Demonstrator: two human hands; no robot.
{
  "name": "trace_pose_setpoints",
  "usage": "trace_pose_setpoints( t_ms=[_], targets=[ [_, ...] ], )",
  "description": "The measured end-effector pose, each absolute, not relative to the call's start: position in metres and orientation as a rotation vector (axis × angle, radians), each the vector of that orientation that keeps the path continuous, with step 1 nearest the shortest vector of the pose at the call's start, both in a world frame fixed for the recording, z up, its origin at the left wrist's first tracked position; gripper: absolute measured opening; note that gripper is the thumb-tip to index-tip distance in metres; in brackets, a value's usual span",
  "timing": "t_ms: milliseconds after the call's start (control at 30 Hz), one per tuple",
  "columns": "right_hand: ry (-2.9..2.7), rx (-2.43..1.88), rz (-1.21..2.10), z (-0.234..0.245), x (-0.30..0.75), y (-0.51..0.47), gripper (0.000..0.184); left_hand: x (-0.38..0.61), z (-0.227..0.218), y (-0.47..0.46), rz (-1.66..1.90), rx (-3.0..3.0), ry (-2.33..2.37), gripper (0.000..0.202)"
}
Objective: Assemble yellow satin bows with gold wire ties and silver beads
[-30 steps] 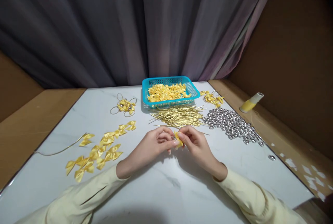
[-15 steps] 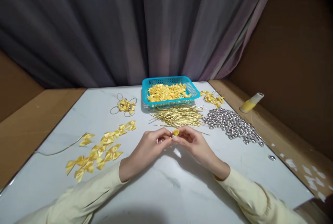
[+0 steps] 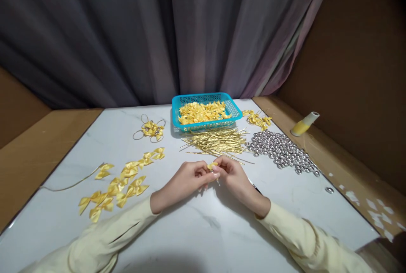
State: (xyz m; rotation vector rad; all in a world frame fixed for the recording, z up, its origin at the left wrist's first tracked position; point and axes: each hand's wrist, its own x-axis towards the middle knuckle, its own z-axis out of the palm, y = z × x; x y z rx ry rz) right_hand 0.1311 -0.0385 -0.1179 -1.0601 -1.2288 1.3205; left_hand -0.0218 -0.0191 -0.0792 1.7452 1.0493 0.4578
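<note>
My left hand (image 3: 197, 176) and my right hand (image 3: 233, 175) meet over the middle of the table, both closed in a pinch on one small yellow ribbon bow (image 3: 212, 166). Fingers cover most of this bow, and something small and pale shows just under the fingertips, too small to name. Beyond my hands lies a heap of gold elastic cords (image 3: 218, 141). Right of it spreads a pile of shiny silver beads (image 3: 282, 150). Loose yellow bows (image 3: 117, 186) lie to the left of my left hand.
A blue basket (image 3: 238, 116) full of yellow bows stands at the back. Bows with cord loops (image 3: 152, 130) lie at back left, more bows (image 3: 258, 119) at back right. A thread cone (image 3: 305, 124) stands on the right ledge near white scraps (image 3: 377, 211). One cord (image 3: 69, 187) curves at left.
Both hands have shifted slightly and turned around the bow, which now shows flatter between the fingertips. A dark narrow thing now shows by my right wrist. The camera view has moved a little.
</note>
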Motion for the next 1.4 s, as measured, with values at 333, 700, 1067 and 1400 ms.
trace_pose_setpoints(
  t_ms=[333,700,1067,1400],
  targets=[
    [-1.255,-1.054,1.558,-0.112,0.146,-0.027,0.034,-0.023,-0.086,-0.015,0.488,1.736,1.05,0.032],
    [-1.418,-0.916,1.763,-0.111,0.145,-0.03,0.035,-0.024,-0.084,-0.017,0.459,1.823,0.97,0.024],
    [-1.502,-0.958,1.535,-0.12,0.141,-0.031,0.038,-0.022,-0.088,-0.015,0.419,1.576,0.891,0.028],
    [-1.476,-0.971,1.604,-0.121,0.144,-0.032,0.039,-0.027,-0.085,-0.012,0.398,1.569,0.855,0.027]
  ],
)
